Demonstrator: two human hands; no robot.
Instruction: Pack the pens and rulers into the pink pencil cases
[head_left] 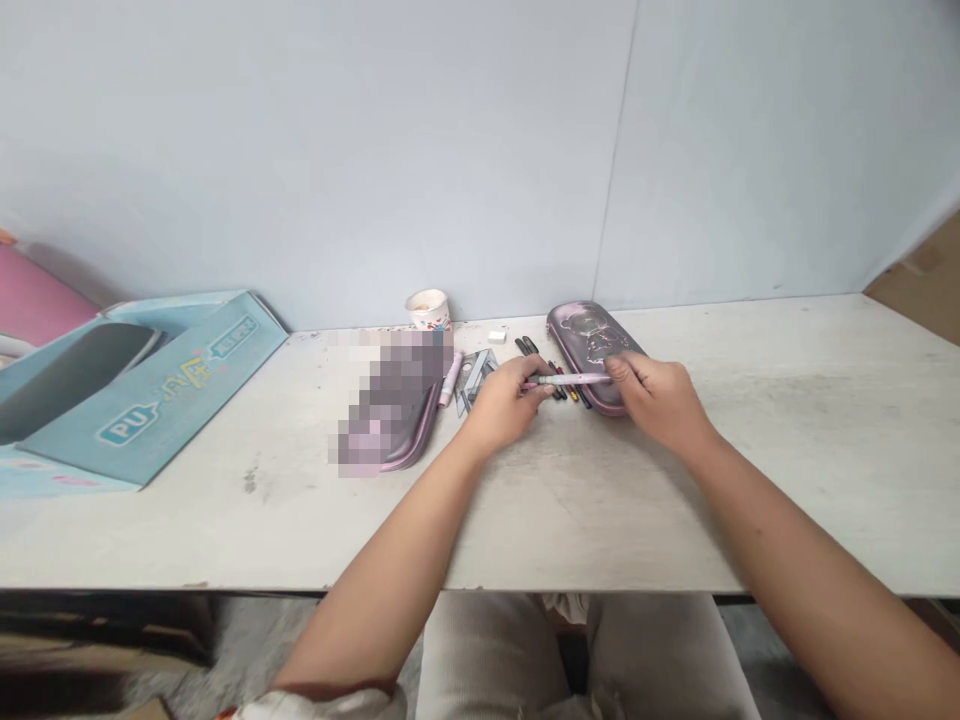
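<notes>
A pale, scuffed table is seen set against a plain wall. A blue cardboard box is laid on the table's left end and is cut off by the frame edge.

Two purple pencil-case shells are noted. The left shell is largely masked by a blurred patch, so its contents cannot be made out. The right shell bears a bear figure, and its near end is covered by the right hand.

A pink-and-white pen is held just above the table, in front of the right shell. Its long axis runs left to right, roughly parallel to the table's front edge. Which end is the tip cannot be told, as both ends are hidden by fingers.

The left hand is closed on the pen's left end, and the right hand's fingertips are pinched on its right end.

Dark pens and clear rulers are lying between the shells, partly hidden behind the left hand. A paper cup and a small white eraser are recorded near the wall.
</notes>
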